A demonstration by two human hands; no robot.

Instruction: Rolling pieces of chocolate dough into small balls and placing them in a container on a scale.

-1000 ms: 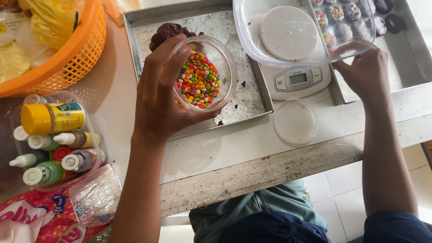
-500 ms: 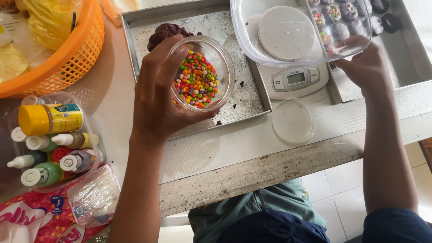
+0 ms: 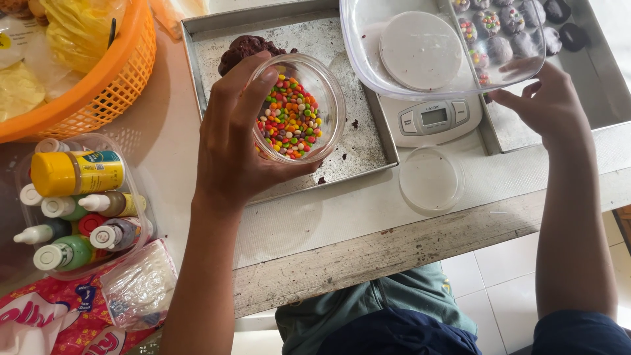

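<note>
My left hand (image 3: 233,141) grips a clear round jar (image 3: 297,108) of small multicoloured candies, holding it over a metal baking tray (image 3: 217,39). A lump of dark brown dough (image 3: 244,49) lies on that tray just behind the jar. My right hand (image 3: 551,105) rests on the near edge of a second metal tray (image 3: 591,98), fingers spread under the rim of a clear plastic container (image 3: 368,66) that sits on a white kitchen scale (image 3: 430,121). Several dark dough balls topped with candies (image 3: 490,23) lie in the second tray, partly seen through the container.
A clear round lid (image 3: 430,179) lies on the table in front of the scale. An orange basket (image 3: 125,72) with yellow bags stands at the far left. A clear tub (image 3: 131,197) holds several small bottles. Plastic packets (image 3: 138,286) lie near the table's front edge.
My right hand has slid slightly left and down along the second tray's edge, under the container rim. The left hand keeps the candy jar over the tray.
</note>
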